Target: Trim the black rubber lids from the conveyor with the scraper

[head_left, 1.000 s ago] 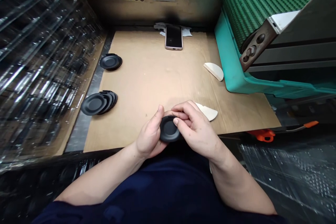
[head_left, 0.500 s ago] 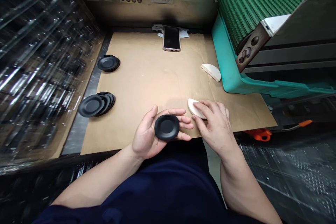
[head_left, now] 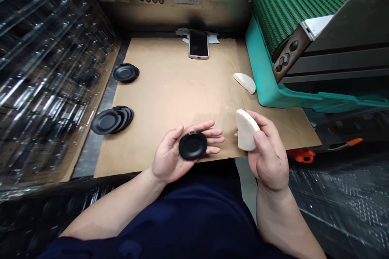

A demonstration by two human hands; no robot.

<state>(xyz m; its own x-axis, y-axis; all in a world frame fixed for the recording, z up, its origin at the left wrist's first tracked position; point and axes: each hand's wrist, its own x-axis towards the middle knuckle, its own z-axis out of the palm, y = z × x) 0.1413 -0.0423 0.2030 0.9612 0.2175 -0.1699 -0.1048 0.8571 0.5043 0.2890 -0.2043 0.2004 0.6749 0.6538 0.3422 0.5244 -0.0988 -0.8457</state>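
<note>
My left hand [head_left: 174, 153] is palm up with its fingers stretched out, and a black oval case [head_left: 193, 145] with a shallow dished top rests on the palm and finger bases. My right hand [head_left: 270, 151] grips a white half-round pad [head_left: 246, 131] between thumb and fingers, raised upright just right of the left fingertips. Pad and case are apart. A second white half-round piece [head_left: 244, 83] lies on the cardboard [head_left: 182, 89] beside the teal bin. To the left, a fanned row of black oval cases [head_left: 106, 122] sits below a smaller stack of them [head_left: 125, 73].
A phone [head_left: 199, 44] lies on white tissue at the back. The teal bin [head_left: 264, 81] stands at right under a green ribbed belt [head_left: 291, 0]. Clear plastic trays [head_left: 45, 81] are piled at left. An orange-handled tool [head_left: 300, 155] is past the cardboard's right edge.
My right hand has lifted the white pad off the cardboard, turned it upright and moved slightly right. My left hand with the black case has barely moved.
</note>
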